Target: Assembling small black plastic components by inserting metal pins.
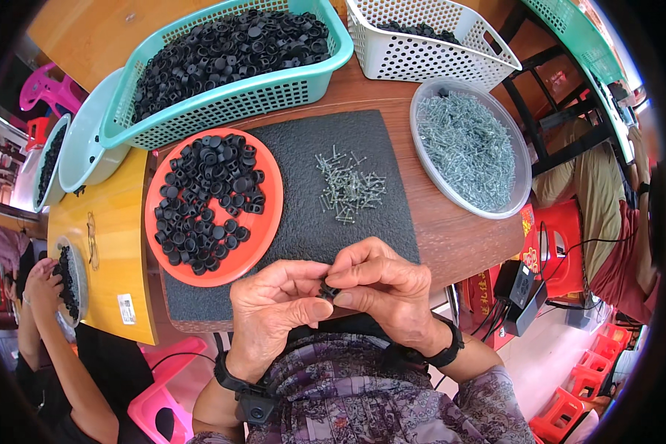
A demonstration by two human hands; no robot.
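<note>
My left hand [277, 305] and my right hand [381, 285] meet at the near edge of the black mat [311, 222], pinching one small black plastic part [327, 291] between their fingertips. An orange plate [263, 222] just beyond my left hand holds several black parts [207, 200]. A loose heap of small silver screws [350, 186] lies on the mat beyond my right hand. Whether a screw is in the held part is hidden by my fingers.
A teal basket [222, 103] full of black parts and a white basket [429, 44] stand at the back. A clear round tub of screws [470, 148] sits right. Another person [44, 296] works at the left by a bowl; red stools stand at the right.
</note>
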